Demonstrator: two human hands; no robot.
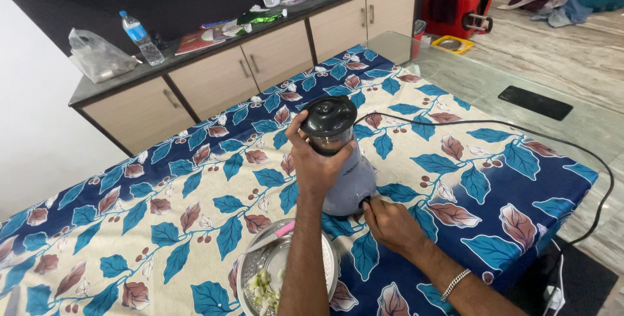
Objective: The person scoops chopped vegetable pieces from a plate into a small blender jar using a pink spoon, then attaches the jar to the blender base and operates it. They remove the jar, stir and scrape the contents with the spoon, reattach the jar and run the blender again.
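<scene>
A grey blender [350, 183] with a clear jar and dark lid [328, 116] stands on a table under a blue-and-cream leaf-print cloth [162, 225]. My left hand [313, 160] wraps around the jar just below the lid. My right hand [389, 224] rests at the front of the blender's base, fingers pinched on its dial. A black power cord [520, 127] runs from the blender across the cloth and over the right edge. A steel plate [257, 270] with chopped pale-green pieces and a pink-handled knife [276, 235] lies near my left forearm.
A low cabinet [221, 75] along the wall carries a water bottle [142, 38], a plastic bag [97, 56] and packets. A red suitcase [458, 4] and clothes sit on the floor at the back right. A dark flat slab [535, 102] lies on the glass surface beyond the cloth.
</scene>
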